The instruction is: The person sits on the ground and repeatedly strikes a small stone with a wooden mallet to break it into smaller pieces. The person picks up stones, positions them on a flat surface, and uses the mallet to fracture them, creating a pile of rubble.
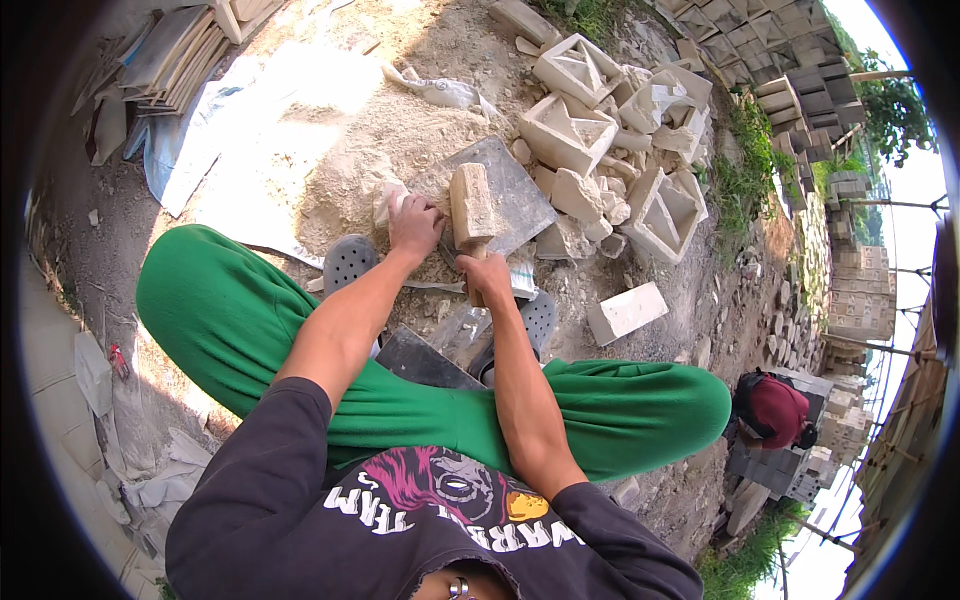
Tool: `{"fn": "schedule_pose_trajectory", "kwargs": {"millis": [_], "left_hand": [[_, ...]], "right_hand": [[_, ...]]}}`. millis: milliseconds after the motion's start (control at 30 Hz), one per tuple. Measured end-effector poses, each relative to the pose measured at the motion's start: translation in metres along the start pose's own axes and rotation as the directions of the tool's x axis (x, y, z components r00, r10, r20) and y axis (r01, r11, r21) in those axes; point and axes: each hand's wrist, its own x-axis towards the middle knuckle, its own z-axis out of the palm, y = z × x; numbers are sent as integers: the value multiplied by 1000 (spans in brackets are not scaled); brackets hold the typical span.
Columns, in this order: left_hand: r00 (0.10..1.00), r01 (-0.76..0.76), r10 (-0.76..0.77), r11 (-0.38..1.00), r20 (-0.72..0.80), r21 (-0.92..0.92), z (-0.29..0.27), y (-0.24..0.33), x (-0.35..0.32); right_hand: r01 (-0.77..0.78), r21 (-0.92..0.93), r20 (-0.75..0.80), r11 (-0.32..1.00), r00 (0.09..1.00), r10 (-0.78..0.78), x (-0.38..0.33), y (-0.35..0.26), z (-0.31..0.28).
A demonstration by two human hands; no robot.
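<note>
My right hand [485,276] is wrapped round the handle of a wooden mallet [471,203]. The mallet's blocky, dusty head points away from me, over a flat dark grey slab [520,205]. Just left of the mallet, my left hand [416,226] has its fingers curled against a pale chunk of stone [385,203], which the hand partly covers. Both hands are low between my knees, in front of my grey clogs [349,262]. Another dark flat plate [418,360] lies nearer to me, between my legs.
Broken pale blocks [567,135] and rubble are heaped at the far right. A whitish rectangular block [628,313] lies right of my clogs. Stacked boards [172,60] stand at the far left. A crouching person in a dark red top [775,410] is at the right.
</note>
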Motion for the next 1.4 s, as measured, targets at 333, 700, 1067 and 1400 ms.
{"fn": "schedule_pose_trajectory", "kwargs": {"millis": [333,700,1067,1400], "left_hand": [[999,-18,15,998,49,63,16,30,16],[995,46,-39,996,-97,73,34,19,35],[994,74,-77,997,81,36,17,13,39],[998,8,-6,1000,70,-29,16,18,36]], "right_hand": [[30,464,-207,886,975,75,-24,15,-39],[207,265,-265,942,955,-135,-48,-23,-41],[50,46,-90,998,995,-46,-16,3,-4],[108,118,-190,987,978,-84,2,13,-16]]}}
